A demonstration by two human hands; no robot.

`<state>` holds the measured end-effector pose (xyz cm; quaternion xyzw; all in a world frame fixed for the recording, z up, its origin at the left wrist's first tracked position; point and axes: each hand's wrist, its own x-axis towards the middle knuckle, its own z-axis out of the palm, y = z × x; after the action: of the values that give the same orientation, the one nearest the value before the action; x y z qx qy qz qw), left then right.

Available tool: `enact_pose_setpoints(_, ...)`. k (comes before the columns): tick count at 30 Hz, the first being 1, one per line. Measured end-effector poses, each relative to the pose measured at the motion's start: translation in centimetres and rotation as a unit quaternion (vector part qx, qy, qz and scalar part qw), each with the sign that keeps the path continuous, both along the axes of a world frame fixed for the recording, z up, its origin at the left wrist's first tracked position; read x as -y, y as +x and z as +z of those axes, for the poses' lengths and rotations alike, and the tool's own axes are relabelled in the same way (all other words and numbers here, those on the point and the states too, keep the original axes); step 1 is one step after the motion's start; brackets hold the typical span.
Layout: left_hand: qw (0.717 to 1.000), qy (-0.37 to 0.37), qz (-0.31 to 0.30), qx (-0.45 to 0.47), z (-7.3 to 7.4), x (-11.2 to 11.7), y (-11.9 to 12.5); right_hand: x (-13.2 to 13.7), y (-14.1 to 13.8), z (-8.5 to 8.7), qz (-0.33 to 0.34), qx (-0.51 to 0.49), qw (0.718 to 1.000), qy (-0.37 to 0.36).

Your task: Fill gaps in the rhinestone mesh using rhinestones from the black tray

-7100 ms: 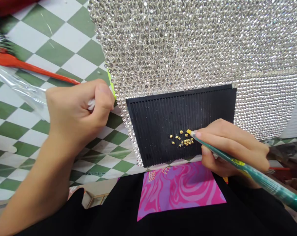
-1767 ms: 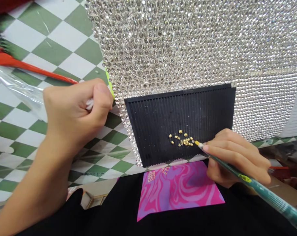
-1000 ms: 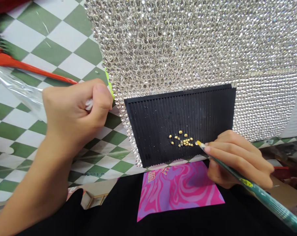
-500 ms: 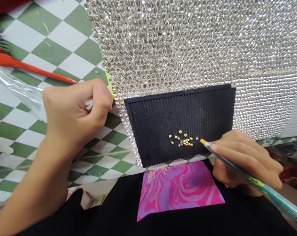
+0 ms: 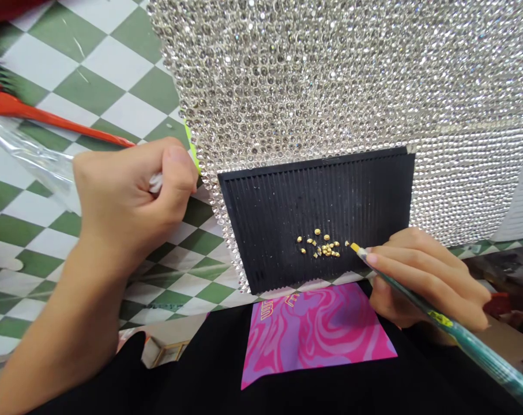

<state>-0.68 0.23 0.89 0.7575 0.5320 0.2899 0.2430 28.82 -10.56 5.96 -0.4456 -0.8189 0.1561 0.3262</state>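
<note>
My right hand (image 5: 429,276) grips a green picker pen (image 5: 451,328) with a yellow tip, thumb and fingers wrapped around its shaft. The tip points at a single small rhinestone (image 5: 346,243) on a black ridged tray (image 5: 274,219); whether they touch is too fine to tell. Just left of it, several gold-backed rhinestones (image 5: 327,250) lie in a loose cluster. My left hand (image 5: 134,184) is closed in a fist beside the tray, with a crumpled white scrap (image 5: 156,183) showing between thumb and fingers; most of it is hidden.
A sheet thick with silver rhinestones (image 5: 308,86) spreads behind and under the tray. To the left, on a green-and-white checked tablecloth (image 5: 101,52), lie a red-handled brush or fork (image 5: 66,120) and clear plastic film (image 5: 32,153). White lined paper (image 5: 520,202) shows at far right.
My right hand and the picker pen have shifted slightly left, so the tip sits closer to the lone rhinestone. My left hand, the tray and the cluster stay as they were.
</note>
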Motion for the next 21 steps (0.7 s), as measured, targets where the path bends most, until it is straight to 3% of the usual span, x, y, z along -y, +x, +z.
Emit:
enact_pose_setpoints(3,1.0,-0.009,0.004,-0.009,0.11,0.07,0.07,0.07,-0.28,-0.46,0.005,-0.031,0.999,0.026)
enact_pose_setpoints(13,1.0,-0.006,0.002,-0.006,0.18,-0.02,0.24,0.13,-0.14,-0.2,0.006,-0.006,1.0,-0.016)
enact_pose_setpoints(17,1.0,-0.001,0.002,-0.009,0.06,0.04,0.2,0.1,-0.55,-0.68,-0.03,-0.048,0.997,0.059)
enact_pose_setpoints(21,1.0,-0.001,0.0,-0.011,0.12,0.03,0.16,0.04,-0.56,-0.93,0.022,-0.019,0.999,0.033)
